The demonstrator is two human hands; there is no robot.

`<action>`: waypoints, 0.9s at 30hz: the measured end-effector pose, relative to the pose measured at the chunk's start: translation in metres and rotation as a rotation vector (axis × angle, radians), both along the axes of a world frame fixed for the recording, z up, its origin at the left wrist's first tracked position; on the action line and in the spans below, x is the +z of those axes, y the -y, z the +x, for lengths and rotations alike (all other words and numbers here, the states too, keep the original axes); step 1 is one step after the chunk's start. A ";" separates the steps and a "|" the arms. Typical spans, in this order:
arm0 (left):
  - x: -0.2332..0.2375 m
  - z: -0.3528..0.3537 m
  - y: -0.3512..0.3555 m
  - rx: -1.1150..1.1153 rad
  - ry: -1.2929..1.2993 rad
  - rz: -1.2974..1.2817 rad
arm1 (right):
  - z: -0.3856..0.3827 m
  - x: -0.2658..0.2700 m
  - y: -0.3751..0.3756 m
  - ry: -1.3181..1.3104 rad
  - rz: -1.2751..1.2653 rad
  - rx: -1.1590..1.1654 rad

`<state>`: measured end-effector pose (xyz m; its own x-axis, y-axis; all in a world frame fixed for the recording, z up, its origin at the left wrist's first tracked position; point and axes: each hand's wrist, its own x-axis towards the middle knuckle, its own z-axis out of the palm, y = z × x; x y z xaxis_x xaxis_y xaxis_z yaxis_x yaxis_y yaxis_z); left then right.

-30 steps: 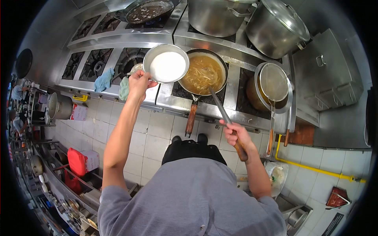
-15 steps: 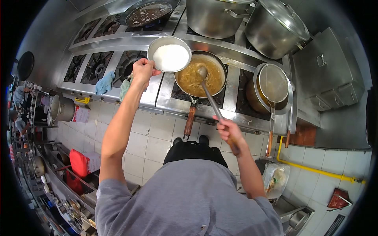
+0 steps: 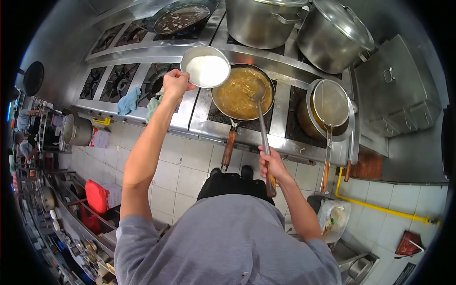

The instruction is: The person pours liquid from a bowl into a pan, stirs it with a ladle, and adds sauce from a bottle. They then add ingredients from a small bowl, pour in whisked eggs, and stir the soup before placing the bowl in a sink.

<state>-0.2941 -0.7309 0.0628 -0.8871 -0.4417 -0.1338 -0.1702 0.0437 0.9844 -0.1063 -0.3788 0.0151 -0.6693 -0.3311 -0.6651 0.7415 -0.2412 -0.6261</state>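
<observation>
My left hand (image 3: pixel 177 84) grips the near-left rim of a metal bowl (image 3: pixel 205 66) with white liquid in it. The bowl is held tilted at the left edge of a wok-like pan (image 3: pixel 242 91), which sits on a burner. Brown soup with pale strips fills the pan, and its wooden handle (image 3: pixel 229 148) points toward me. In my right hand (image 3: pixel 273 167) is a long ladle (image 3: pixel 264 128), fingers wrapped round its handle. The ladle's head rests in the soup at the pan's right side, partly under the surface.
Two big lidded stockpots (image 3: pixel 260 23) stand behind. A dark pan (image 3: pixel 182 20) is at the back left. At right a strainer (image 3: pixel 331 102) lies over a pot. Blue cloths (image 3: pixel 128 101) hang at the stove's front edge. A yellow pipe (image 3: pixel 380 205) runs along the floor.
The ladle's head has swept from the pan's middle to its right side, and my right hand has shifted slightly. My left hand and the bowl stay nearly in place.
</observation>
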 end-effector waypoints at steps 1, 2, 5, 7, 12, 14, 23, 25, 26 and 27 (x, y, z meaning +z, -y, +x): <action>0.000 0.000 0.001 0.006 -0.002 -0.010 | 0.004 0.013 0.000 0.043 -0.030 -0.007; 0.000 0.000 0.001 0.010 -0.005 -0.019 | -0.003 0.027 -0.020 0.124 -0.233 0.031; -0.002 -0.003 0.000 0.019 -0.001 -0.046 | -0.021 0.001 -0.030 0.177 -0.387 0.015; 0.001 -0.003 -0.001 0.015 0.006 -0.066 | -0.016 0.001 -0.011 0.048 -0.114 0.051; 0.009 0.000 -0.003 0.009 0.016 -0.112 | 0.002 0.030 -0.002 0.067 -0.111 0.074; 0.011 0.000 -0.004 0.013 0.020 -0.098 | -0.012 0.020 -0.025 0.211 -0.379 0.055; 0.016 0.006 -0.002 0.003 0.022 -0.116 | -0.003 0.028 -0.006 0.156 -0.204 0.011; 0.019 0.007 -0.006 -0.001 0.032 -0.123 | -0.022 0.014 -0.029 0.304 -0.515 -0.018; 0.021 0.008 -0.007 -0.001 0.036 -0.120 | -0.029 -0.003 -0.029 0.256 -0.650 -0.020; 0.023 0.008 -0.007 0.000 0.039 -0.117 | -0.027 -0.008 -0.024 0.160 -0.465 -0.003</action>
<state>-0.2856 -0.7235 0.0859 -0.8821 -0.4567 -0.1156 -0.2082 0.1577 0.9653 -0.1335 -0.3553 0.0072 -0.5720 -0.6159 -0.5417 0.8186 -0.4704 -0.3296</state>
